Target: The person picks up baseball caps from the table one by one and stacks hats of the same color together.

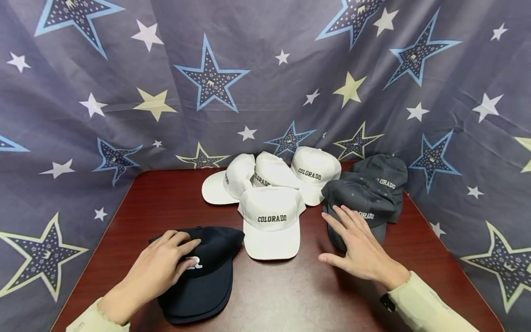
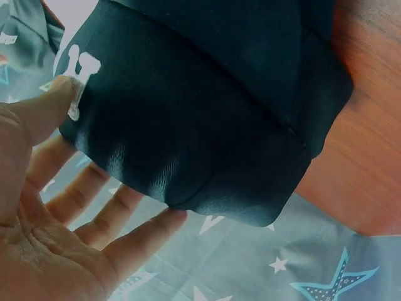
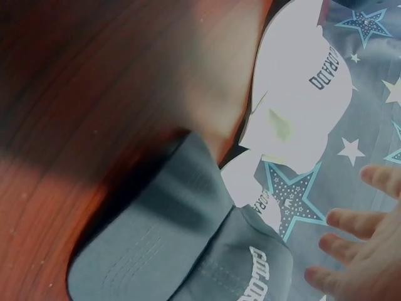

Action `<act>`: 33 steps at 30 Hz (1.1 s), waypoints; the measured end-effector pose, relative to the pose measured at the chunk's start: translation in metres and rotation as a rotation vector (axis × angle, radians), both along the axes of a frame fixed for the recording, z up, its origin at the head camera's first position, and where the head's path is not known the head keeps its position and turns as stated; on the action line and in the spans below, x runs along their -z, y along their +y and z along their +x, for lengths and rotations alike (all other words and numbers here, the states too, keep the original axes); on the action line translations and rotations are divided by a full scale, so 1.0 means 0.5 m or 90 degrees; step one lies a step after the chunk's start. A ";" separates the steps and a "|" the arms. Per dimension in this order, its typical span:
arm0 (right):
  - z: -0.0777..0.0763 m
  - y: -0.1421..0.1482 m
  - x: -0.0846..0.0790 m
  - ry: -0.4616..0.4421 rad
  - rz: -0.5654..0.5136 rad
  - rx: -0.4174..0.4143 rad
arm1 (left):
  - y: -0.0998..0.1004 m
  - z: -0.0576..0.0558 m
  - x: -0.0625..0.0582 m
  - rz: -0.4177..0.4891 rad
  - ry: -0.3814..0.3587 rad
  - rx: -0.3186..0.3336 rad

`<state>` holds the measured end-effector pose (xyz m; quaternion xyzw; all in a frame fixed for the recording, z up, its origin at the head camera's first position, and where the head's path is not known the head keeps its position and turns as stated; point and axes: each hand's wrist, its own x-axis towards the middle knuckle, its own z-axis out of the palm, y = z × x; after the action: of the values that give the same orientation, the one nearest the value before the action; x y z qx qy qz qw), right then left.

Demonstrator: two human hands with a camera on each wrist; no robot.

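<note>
At the front left of the table lies a navy baseball cap (image 1: 201, 288) with a white emblem, its brim toward me and a second brim edge showing beneath. My left hand (image 1: 159, 260) grips its crown, thumb at the emblem; in the left wrist view the fingers (image 2: 141, 241) run along the cap's far edge. On the right, my right hand (image 1: 358, 244) hovers spread beside a dark grey cap (image 1: 352, 196) lettered in white, holding nothing. Behind that sits another dark grey cap (image 1: 383, 170), partly overlapped. The right wrist view shows a grey brim (image 3: 156, 219) close by.
A white COLORADO cap (image 1: 271, 235) stands mid-table. Behind it cluster a left white cap (image 1: 221, 186), a middle white cap (image 1: 274, 168) and a right white cap (image 1: 317, 161). A star-patterned cloth (image 1: 249, 60) hangs around the reddish-brown table (image 1: 307, 295).
</note>
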<state>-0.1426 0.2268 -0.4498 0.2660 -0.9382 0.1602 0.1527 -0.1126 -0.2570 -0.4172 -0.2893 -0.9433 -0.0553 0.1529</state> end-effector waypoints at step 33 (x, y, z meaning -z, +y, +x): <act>-0.056 -0.111 -0.019 0.019 -0.051 -0.019 | 0.059 -0.005 0.015 0.127 0.027 0.009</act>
<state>-0.1705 0.1712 -0.4404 0.2761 -0.9245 0.1960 0.1751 -0.1151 -0.2275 -0.4249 -0.2803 -0.9278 -0.1437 0.2001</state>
